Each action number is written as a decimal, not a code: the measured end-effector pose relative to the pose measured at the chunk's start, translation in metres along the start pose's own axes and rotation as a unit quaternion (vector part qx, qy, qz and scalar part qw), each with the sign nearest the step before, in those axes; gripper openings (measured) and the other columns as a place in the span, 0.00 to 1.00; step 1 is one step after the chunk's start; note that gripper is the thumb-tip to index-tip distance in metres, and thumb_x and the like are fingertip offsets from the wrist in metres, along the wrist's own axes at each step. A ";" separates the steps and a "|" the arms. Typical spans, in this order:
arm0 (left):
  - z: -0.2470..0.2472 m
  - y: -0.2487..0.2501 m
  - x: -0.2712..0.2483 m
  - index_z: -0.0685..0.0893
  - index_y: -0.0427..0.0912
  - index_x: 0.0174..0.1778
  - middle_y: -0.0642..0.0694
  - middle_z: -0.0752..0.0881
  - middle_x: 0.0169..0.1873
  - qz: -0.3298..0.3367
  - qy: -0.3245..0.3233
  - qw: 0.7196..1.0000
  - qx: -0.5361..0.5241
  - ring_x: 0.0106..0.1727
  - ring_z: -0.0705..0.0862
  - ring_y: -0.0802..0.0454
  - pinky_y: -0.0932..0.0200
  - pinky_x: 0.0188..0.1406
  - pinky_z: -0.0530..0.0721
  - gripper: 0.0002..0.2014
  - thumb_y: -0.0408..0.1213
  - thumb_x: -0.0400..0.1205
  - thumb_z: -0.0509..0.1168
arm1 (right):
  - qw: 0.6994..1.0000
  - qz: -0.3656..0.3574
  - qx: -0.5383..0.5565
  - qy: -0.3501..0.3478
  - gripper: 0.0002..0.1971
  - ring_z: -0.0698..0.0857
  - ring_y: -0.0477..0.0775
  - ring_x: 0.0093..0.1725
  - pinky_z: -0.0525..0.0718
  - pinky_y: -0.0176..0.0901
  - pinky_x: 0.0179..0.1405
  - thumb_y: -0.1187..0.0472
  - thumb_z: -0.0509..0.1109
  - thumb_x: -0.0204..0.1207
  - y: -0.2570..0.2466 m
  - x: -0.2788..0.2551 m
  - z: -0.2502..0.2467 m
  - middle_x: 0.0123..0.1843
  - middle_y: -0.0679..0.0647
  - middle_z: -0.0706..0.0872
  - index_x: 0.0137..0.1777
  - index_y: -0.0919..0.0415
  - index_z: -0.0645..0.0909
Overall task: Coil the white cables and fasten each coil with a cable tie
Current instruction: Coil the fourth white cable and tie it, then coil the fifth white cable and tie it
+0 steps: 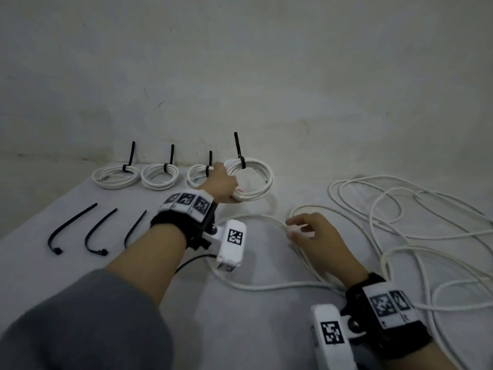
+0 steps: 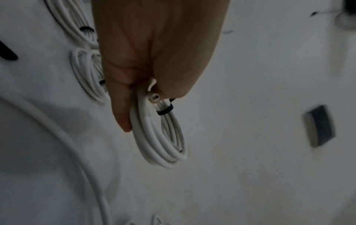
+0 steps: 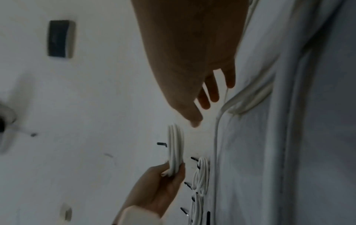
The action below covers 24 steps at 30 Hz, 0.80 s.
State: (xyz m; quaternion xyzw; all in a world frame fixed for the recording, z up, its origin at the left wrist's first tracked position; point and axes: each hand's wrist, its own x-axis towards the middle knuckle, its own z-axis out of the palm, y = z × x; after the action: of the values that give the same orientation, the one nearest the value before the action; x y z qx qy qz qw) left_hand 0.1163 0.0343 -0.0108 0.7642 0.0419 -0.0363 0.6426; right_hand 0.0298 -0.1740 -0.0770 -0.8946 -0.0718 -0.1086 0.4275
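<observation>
Left hand (image 1: 220, 186) grips a tied coil (image 1: 252, 180) at its near edge, fingers and thumb curled round the bundled strands; in the left wrist view the coil (image 2: 163, 137) hangs from the pinch with a black cable tie (image 2: 165, 110) wrapped round it just below the fingertips. This coil sits at the right end of a row along the wall (image 1: 240, 62): three other tied coils (image 1: 160, 176) lie to its left at the wall's foot, each with a black tie tail sticking up. Right hand (image 1: 310, 235) is nearer the camera than the held coil, fingers spread and loosely bent, holding nothing, over a strand of the loose white cable (image 1: 386, 209), which sprawls in tangled loops to the right of the held coil on the white table (image 1: 253, 329). Contact with the strand: cannot tell. Three spare black cable ties (image 1: 92, 231) lie on the table in front of the tied coils, left of the left wrist.
</observation>
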 end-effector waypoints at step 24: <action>0.040 -0.015 0.102 0.57 0.34 0.73 0.31 0.69 0.69 0.054 -0.003 0.851 0.522 0.69 0.73 0.33 0.45 0.63 0.73 0.48 0.53 0.69 0.77 | 0.997 0.049 0.055 -0.002 0.15 0.80 0.45 0.33 0.83 0.35 0.38 0.72 0.73 0.68 0.029 0.008 0.004 0.38 0.51 0.84 0.49 0.52 0.83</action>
State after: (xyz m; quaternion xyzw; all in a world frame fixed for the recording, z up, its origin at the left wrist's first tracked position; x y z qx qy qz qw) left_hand 0.2161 -0.0005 -0.0435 0.9881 -0.0265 -0.0206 0.1499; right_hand 0.0444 -0.1882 -0.0990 -0.8723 -0.0348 -0.0818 0.4808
